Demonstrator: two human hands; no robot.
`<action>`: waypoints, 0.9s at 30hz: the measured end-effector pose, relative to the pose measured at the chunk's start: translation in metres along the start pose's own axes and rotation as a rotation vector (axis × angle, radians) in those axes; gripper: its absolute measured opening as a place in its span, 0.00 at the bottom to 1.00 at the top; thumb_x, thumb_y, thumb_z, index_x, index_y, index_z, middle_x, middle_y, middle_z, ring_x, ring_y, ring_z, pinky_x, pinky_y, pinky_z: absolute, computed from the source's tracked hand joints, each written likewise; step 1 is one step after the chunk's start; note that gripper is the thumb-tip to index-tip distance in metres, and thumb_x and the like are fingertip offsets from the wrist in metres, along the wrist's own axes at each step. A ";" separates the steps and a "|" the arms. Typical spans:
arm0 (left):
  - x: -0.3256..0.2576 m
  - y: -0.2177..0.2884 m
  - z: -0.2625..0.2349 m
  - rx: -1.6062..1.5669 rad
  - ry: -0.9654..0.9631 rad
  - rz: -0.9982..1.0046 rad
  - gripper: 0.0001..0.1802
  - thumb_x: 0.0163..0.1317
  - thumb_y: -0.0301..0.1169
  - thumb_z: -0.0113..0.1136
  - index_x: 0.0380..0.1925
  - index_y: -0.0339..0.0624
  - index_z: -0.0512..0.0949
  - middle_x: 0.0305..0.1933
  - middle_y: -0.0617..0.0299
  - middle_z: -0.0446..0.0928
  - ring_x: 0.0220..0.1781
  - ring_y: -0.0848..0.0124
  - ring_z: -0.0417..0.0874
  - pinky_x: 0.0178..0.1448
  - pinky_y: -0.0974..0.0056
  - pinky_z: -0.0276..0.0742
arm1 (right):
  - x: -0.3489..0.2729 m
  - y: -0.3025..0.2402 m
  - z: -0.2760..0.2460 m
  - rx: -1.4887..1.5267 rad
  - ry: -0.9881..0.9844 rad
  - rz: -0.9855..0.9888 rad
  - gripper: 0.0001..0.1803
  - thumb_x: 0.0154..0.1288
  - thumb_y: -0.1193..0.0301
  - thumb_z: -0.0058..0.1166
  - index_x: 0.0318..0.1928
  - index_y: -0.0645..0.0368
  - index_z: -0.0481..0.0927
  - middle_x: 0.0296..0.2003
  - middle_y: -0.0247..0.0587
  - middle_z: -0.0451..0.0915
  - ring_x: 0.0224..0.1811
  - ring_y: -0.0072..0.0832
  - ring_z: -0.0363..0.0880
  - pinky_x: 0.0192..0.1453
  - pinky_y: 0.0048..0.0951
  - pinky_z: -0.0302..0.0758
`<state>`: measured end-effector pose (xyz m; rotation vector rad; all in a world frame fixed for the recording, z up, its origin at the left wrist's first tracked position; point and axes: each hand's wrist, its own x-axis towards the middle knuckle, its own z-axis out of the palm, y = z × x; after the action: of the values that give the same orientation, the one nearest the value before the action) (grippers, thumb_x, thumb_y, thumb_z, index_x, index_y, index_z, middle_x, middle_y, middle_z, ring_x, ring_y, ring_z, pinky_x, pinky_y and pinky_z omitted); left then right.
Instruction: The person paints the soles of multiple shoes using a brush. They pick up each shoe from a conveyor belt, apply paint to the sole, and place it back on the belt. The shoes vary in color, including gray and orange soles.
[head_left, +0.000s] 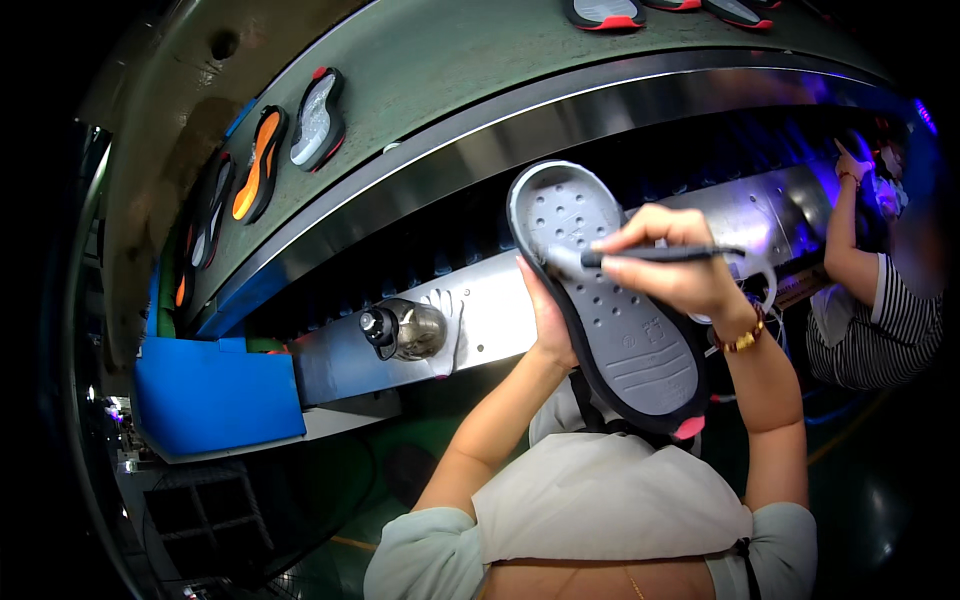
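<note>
A grey shoe sole (625, 340) with a black rim and a pink-red tip is held up in front of me, its dimpled inner face toward me. My left hand (547, 318) grips it by its left edge, the fingers mostly hidden behind it. In my right hand (680, 262) is a black pen-like tool (655, 255), pinched between thumb and fingers. The tool's end is at the sole's upper middle, where a whitish blurred patch shows; whether it touches cannot be made out.
Beyond a metal rail, a green conveyor belt (440, 70) carries several soles, among them an orange one (258, 165) and a grey one (320, 120). A bottle (408, 330) and a pale glove (446, 325) lie on the metal shelf (500, 300). A blue box (215, 390) is left; a co-worker (870, 310) sits right.
</note>
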<state>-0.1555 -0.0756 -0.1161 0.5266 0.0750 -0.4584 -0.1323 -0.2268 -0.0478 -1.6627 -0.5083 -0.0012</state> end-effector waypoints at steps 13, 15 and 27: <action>-0.004 0.018 -0.013 0.042 -0.019 0.125 0.48 0.50 0.70 0.19 0.57 0.43 0.56 0.53 0.52 0.66 0.52 0.59 0.69 0.58 0.56 0.63 | -0.029 -0.011 -0.002 0.134 -0.267 -0.120 0.09 0.42 0.79 0.60 0.30 0.61 0.80 0.26 0.40 0.79 0.27 0.21 0.74 0.30 0.17 0.67; -0.007 0.018 -0.001 0.104 0.048 0.176 0.48 0.50 0.70 0.20 0.57 0.43 0.56 0.53 0.53 0.65 0.53 0.60 0.68 0.58 0.57 0.63 | -0.033 -0.013 -0.010 0.307 -0.203 0.056 0.09 0.44 0.79 0.60 0.31 0.63 0.80 0.28 0.40 0.79 0.28 0.19 0.75 0.32 0.17 0.70; -0.012 0.012 0.005 0.086 0.052 0.184 0.49 0.48 0.71 0.25 0.56 0.42 0.57 0.54 0.55 0.64 0.54 0.63 0.67 0.58 0.59 0.63 | -0.036 0.008 -0.004 0.284 0.000 0.100 0.07 0.47 0.80 0.58 0.30 0.65 0.78 0.32 0.43 0.78 0.31 0.21 0.75 0.38 0.18 0.70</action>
<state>-0.1615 -0.0641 -0.1043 0.6239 0.0568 -0.2693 -0.1611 -0.2428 -0.0647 -1.4079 -0.4047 0.1382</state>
